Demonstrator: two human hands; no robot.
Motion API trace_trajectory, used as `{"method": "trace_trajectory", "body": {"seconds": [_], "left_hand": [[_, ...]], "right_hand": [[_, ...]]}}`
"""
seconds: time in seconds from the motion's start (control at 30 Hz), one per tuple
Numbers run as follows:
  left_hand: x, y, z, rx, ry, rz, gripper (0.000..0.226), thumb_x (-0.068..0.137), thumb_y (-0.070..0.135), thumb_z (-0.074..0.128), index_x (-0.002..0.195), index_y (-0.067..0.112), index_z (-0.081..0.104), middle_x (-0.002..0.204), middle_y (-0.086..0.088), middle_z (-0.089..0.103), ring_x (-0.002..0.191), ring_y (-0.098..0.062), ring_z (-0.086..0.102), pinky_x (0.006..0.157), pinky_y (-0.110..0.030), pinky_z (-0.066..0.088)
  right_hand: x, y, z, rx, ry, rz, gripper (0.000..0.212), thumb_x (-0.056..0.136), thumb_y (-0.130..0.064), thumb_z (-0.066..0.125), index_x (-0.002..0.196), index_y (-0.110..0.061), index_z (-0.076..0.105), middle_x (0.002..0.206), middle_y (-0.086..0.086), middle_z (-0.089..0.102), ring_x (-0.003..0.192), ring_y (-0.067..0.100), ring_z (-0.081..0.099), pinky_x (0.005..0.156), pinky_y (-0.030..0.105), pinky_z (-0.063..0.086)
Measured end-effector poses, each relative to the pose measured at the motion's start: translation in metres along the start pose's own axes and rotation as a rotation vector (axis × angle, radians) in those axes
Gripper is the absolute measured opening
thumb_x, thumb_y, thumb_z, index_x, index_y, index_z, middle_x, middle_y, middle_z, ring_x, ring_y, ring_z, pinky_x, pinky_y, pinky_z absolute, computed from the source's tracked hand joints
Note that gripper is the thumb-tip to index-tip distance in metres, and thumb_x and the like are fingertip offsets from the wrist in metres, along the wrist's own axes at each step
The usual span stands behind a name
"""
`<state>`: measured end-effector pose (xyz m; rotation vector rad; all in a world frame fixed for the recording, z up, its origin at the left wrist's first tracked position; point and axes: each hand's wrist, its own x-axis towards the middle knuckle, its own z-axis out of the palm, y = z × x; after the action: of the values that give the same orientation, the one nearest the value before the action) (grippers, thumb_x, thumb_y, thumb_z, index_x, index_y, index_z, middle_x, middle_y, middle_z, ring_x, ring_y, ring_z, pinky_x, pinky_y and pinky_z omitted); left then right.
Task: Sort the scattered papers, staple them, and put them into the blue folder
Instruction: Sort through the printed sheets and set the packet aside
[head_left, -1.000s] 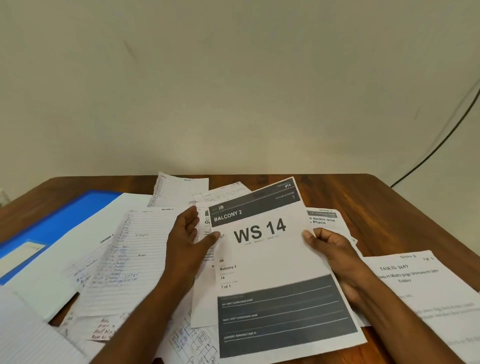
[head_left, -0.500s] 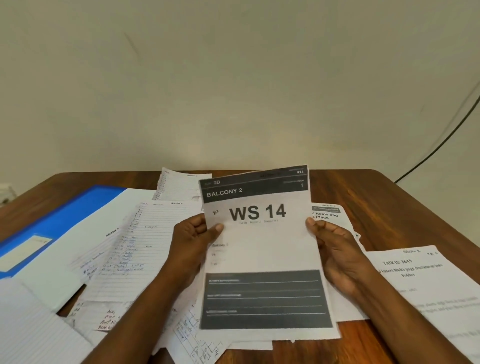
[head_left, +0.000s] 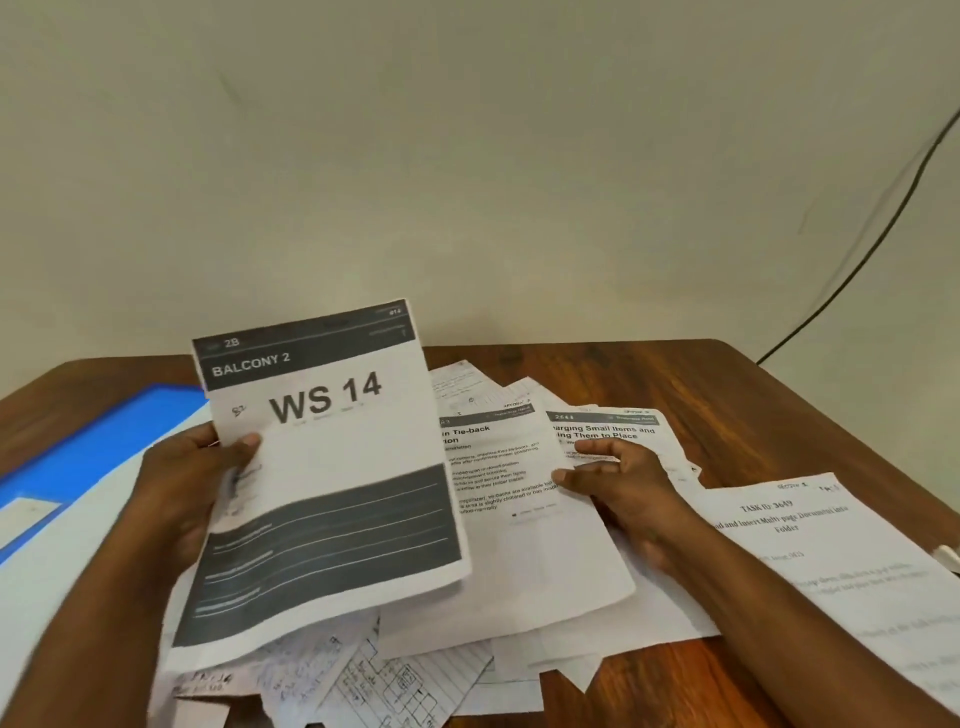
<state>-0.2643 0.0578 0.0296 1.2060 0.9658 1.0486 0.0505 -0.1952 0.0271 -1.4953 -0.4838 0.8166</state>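
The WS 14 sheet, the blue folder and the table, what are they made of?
The WS 14 sheet looks like thin matte printer paper: it bends where the left hand holds it. The blue folder is probably smooth plastic or coated card, hard to tell which. The table looks like polished wood, with reddish-brown grain.

The "WS 14" sheet (head_left: 332, 467), white with dark grey bands, is lifted and tilted above the desk's near-left part. Printed and handwritten papers (head_left: 519, 545) lie fanned and overlapping across the desk's middle. The blue folder (head_left: 104, 441) lies flat at the left edge.
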Motion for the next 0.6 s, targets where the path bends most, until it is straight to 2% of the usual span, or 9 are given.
{"method": "trace_trajectory", "body": {"seconds": [0.07,0.13,0.2,0.3,0.37,0.47,0.57,0.6], "left_hand": [[0.003,-0.005,-0.011,0.017,0.006,-0.024,0.024,0.100,-0.007,0.058,0.113,0.009,0.070,0.095,0.002,0.079,0.069,-0.005,0.076,0.069,-0.019,0.059],[0.006,-0.012,-0.013,0.028,0.006,-0.055,0.030,0.099,-0.006,0.060,0.126,0.005,0.068,0.115,-0.012,0.075,0.084,-0.016,0.075,0.090,-0.032,0.054],[0.007,-0.017,-0.011,0.036,0.005,-0.072,0.032,0.098,-0.003,0.064,0.128,0.003,0.068,0.125,-0.015,0.072,0.094,-0.023,0.071,0.097,-0.038,0.050],[0.007,-0.018,-0.006,0.035,0.011,-0.087,0.028,0.098,-0.001,0.066,0.125,0.006,0.070,0.123,-0.011,0.073,0.096,-0.023,0.071,0.091,-0.035,0.051],[0.006,-0.018,-0.003,0.038,0.020,-0.089,0.028,0.098,-0.001,0.065,0.124,0.008,0.070,0.121,-0.009,0.073,0.095,-0.021,0.071,0.089,-0.034,0.051],[0.005,-0.017,0.000,0.054,0.016,-0.110,0.025,0.098,0.000,0.066,0.120,0.010,0.071,0.118,-0.009,0.075,0.093,-0.023,0.073,0.089,-0.038,0.056],[0.000,-0.012,0.002,0.075,0.015,-0.097,0.019,0.098,0.002,0.067,0.109,0.015,0.073,0.106,-0.001,0.080,0.080,-0.018,0.075,0.070,-0.029,0.059],[-0.001,-0.012,0.002,0.076,0.013,-0.095,0.020,0.098,0.002,0.067,0.110,0.016,0.073,0.108,-0.002,0.079,0.081,-0.019,0.075,0.072,-0.030,0.058]], "right_hand": [[0.004,-0.005,0.001,-0.065,-0.014,0.018,0.047,0.081,0.008,0.081,0.121,-0.012,0.067,0.100,0.013,0.080,0.091,0.033,0.078,0.087,0.050,0.063],[0.005,-0.010,0.000,-0.128,-0.063,0.029,0.038,0.087,0.010,0.073,0.120,-0.009,0.071,0.104,0.010,0.080,0.095,0.032,0.078,0.092,0.052,0.061],[-0.001,-0.011,-0.005,-0.176,-0.094,0.043,0.029,0.091,0.012,0.068,0.115,-0.003,0.072,0.104,0.010,0.080,0.095,0.031,0.078,0.091,0.051,0.062],[-0.010,-0.008,-0.016,-0.219,-0.161,0.073,0.028,0.089,0.016,0.067,0.114,0.004,0.069,0.105,0.013,0.080,0.096,0.032,0.078,0.087,0.048,0.064],[-0.013,-0.006,-0.020,-0.265,-0.197,0.078,0.033,0.087,0.017,0.069,0.116,0.002,0.069,0.108,0.012,0.079,0.099,0.031,0.077,0.092,0.051,0.061],[-0.015,-0.006,-0.020,-0.318,-0.206,0.061,0.040,0.085,0.019,0.069,0.118,-0.003,0.071,0.108,0.010,0.080,0.100,0.031,0.077,0.092,0.051,0.061],[-0.015,-0.007,-0.017,-0.341,-0.214,0.056,0.042,0.083,0.021,0.069,0.117,-0.003,0.072,0.107,0.013,0.079,0.102,0.035,0.076,0.098,0.059,0.055],[-0.014,-0.007,-0.017,-0.346,-0.220,0.057,0.042,0.083,0.021,0.069,0.118,-0.003,0.072,0.108,0.013,0.079,0.102,0.035,0.076,0.099,0.060,0.055]]}}
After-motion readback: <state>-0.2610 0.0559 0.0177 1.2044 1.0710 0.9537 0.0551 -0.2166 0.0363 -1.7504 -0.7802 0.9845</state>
